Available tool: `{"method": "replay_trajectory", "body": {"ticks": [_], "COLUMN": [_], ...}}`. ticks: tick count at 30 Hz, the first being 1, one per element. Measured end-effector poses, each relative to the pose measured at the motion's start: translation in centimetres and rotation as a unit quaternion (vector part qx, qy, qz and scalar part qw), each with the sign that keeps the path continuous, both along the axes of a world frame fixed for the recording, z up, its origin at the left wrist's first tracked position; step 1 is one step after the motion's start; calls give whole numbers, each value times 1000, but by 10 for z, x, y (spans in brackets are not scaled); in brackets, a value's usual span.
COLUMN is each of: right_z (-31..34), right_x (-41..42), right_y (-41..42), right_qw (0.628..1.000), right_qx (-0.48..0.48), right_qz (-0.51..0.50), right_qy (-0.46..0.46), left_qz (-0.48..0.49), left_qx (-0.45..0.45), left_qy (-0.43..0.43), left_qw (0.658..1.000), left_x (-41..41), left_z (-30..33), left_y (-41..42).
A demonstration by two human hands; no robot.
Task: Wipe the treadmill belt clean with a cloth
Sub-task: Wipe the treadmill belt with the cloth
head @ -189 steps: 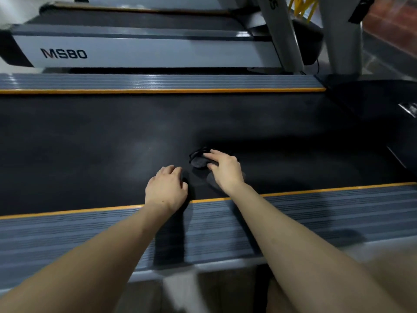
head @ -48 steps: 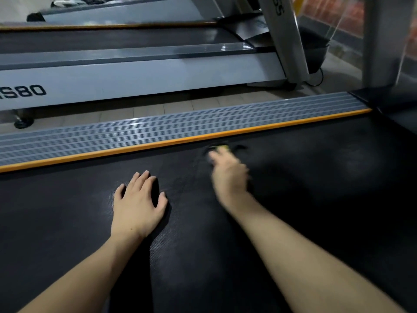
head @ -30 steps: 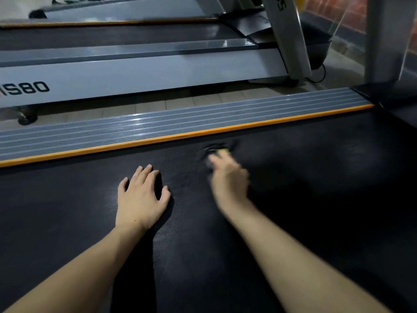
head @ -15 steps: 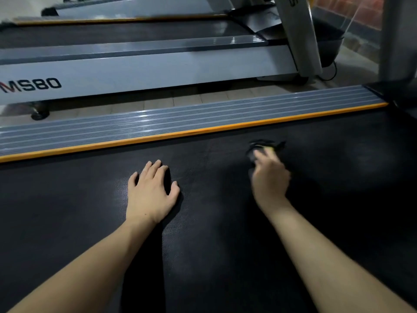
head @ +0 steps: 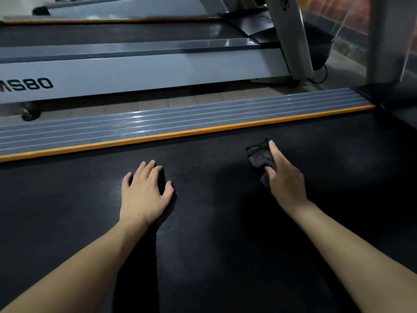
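Observation:
The black treadmill belt (head: 214,233) fills the lower half of the head view. A small dark cloth (head: 259,157) lies crumpled on it, right of centre, a short way from the orange strip. My right hand (head: 285,179) presses on the cloth, fingers curled over its near part and the index finger stretched along its right edge. My left hand (head: 144,193) rests flat on the belt to the left, fingers spread, holding nothing.
An orange strip (head: 180,134) and a grey ribbed side rail (head: 169,118) border the belt's far edge. Beyond a gap of tiled floor stands a second treadmill (head: 135,68) marked MS80. A grey upright post (head: 390,41) rises at the far right.
My right hand has slid the cloth to the right along the belt, after working near the far orange strip. My left hand stays planted flat on the belt.

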State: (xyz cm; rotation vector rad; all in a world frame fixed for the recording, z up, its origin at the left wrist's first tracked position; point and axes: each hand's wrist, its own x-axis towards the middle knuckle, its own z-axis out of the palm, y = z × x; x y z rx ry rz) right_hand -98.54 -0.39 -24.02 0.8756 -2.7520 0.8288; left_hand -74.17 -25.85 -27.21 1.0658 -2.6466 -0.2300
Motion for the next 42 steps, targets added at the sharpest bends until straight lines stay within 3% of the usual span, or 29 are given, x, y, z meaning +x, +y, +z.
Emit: {"method": "replay_trajectory", "body": {"ticks": [6,10,13,15,18,22,24,27,29,38,42], "right_z": [-1,-6,-12,-15,-8,-1,-7,-19,-20,-7,-17], "right_x": [45,133,120,77,10,14,55,121,126,43,63], "right_y": [-43,-96,-87,-53,8,2,-34,-76,-86,-193,-145], "right_qw": [999,992,979,988,999,995,998,986,970,982,963], "right_qx": [23,-43,-43,-7,18,48,27,-30,-47,9,-62], "right_qz": [-32,117,200,156,-14,-83,-33,159,235,184,256], "right_qy": [-13,-2,0,20,33,35,40,46,43,32,53], "left_qz": [3,2,-2,-3,2,4,5,0,4,34,38], "left_qx": [3,-4,-5,-8,-7,-1,2,10,9,16,19], "left_qy": [5,-4,-9,-8,4,4,5,15,23,17,14], "left_qw": [1000,1000,1000,1000,1000,1000,1000,1000,1000,999,999], "left_x": [-2,0,1,1,1,-2,0,4,6,2,1], "left_z": [1,1,1,1,1,2,3,4,2,3,1], "left_y": [1,0,-1,0,0,2,2,3,1,0,0]}}
